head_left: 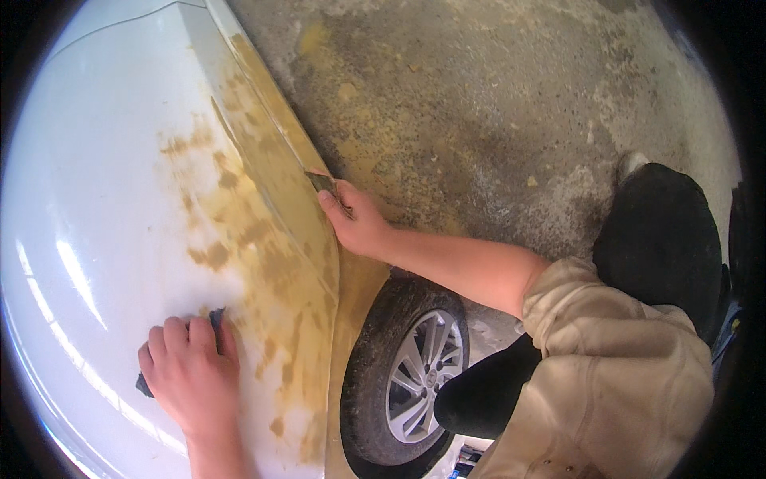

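A white car body panel (104, 199) fills the left side, with tan, filler-like patches (255, 231) along its creased edge. My left hand (187, 367) is closed around a dark grey pad or cloth (145, 383) resting on the lower part of the panel. My right hand (353, 217) grips a thin, dark flat piece (321, 180), perhaps a scraper or abrasive sheet, at the patched edge above the wheel arch. The thumb lies on its face and the fingers curl behind, partly hidden.
A tyre with a silver wheel (427, 371) sits below the patched edge. My dark-trousered legs (654, 239) and beige garment (606, 375) are at the right, over a stained concrete floor (511, 104).
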Available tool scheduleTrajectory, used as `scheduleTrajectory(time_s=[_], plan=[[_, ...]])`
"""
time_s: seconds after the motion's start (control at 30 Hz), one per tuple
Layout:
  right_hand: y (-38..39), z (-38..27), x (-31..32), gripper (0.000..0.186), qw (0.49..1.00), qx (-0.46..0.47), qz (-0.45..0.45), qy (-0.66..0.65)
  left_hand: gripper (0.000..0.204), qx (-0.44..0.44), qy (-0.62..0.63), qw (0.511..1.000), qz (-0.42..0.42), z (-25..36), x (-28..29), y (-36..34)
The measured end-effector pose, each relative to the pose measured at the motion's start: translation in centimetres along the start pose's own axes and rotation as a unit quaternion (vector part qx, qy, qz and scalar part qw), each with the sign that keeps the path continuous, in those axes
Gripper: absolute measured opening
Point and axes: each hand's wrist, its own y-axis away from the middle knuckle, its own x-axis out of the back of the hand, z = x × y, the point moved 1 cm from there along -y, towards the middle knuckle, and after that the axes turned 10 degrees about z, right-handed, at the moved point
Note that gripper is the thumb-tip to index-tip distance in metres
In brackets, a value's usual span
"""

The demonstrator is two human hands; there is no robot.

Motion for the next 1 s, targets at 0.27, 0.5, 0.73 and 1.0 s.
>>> scheduleTrajectory(time_s=[0.27,0.5,0.73,1.0], plan=[[-0.1,-1.3,-2.3,0.043,0.994,0.054,0.090,-0.028,0.020,0.001,-0.010,1.000,0.003,0.4,-1.9,-4.2],[-4.8,-2.6,-4.1,0.039,0.991,0.017,0.124,-0.053,0.019,-0.009,0.025,1.000,0.004,1.2,-2.3,-4.8],[-9.7,-4.9,-5.2,0.035,0.976,0.091,0.195,0.009,0.021,-0.003,0.024,1.000,-0.011,1.7,-2.2,-4.4],[-8.4,-4.4,-4.1,0.036,0.983,0.029,0.179,0.031,0.020,0.023,0.055,0.998,-0.014,1.7,-2.5,-4.4]])
